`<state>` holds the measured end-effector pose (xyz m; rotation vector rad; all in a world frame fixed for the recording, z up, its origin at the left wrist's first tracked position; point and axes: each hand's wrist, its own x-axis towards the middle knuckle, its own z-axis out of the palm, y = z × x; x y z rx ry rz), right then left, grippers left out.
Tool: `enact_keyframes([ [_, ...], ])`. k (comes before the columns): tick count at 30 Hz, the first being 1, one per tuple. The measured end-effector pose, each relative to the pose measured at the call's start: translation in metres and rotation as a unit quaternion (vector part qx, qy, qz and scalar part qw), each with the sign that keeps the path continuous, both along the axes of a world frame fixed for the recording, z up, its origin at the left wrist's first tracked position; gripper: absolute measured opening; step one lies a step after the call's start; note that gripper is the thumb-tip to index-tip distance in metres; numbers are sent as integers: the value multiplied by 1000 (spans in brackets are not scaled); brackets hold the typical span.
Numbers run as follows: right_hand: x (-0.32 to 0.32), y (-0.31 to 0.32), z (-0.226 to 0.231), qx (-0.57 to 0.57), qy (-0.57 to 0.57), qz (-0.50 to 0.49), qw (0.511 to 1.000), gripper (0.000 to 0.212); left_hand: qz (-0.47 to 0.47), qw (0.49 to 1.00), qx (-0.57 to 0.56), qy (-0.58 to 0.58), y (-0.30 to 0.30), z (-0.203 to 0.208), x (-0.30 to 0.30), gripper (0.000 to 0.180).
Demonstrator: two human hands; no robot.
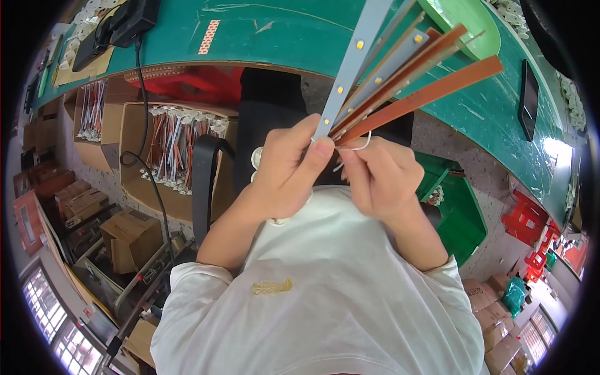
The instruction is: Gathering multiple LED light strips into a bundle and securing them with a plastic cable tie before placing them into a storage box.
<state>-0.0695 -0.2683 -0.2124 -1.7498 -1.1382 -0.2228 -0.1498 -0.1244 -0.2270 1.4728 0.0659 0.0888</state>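
Observation:
A fanned bundle of LED strips (339, 90) rises from my left hand (287, 159), which is closed round its lower part in front of my chest. Some strips are pale with small yellow LEDs; others show an orange-brown side (431, 94). Below that hand peek round white pieces (257, 157), partly hidden. My right hand (387, 175) is closed in a pinch beside the bundle, on a thin white cord (362, 147). This cord loops up by the base of the strips, and a short end shows under the fingers. How far it runs round the bundle is hidden.
Ahead curves a green worktable (281, 31) bearing a light green tray (484, 31), a phone (529, 100) and a black adapter (134, 22). A black cable (145, 112) hangs down at left, near a cardboard box (131, 134) of strips. A green bin (465, 228) stands right.

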Motion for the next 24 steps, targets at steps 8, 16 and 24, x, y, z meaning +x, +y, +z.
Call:
enact_keyframes([
  [8, -11, -4, 7, 221, 856, 167, 436, 19, 141, 953, 197, -183, -6, -10, 5, 31],
  [16, 18, -8, 0, -34, -52, -11, 998, 34, 112, 992, 18, -58, 0, -13, 2, 38],
  [24, 13, -1, -3, -30, 41, 63, 997, 12, 55, 997, 27, -42, 0, -9, 5, 40],
])
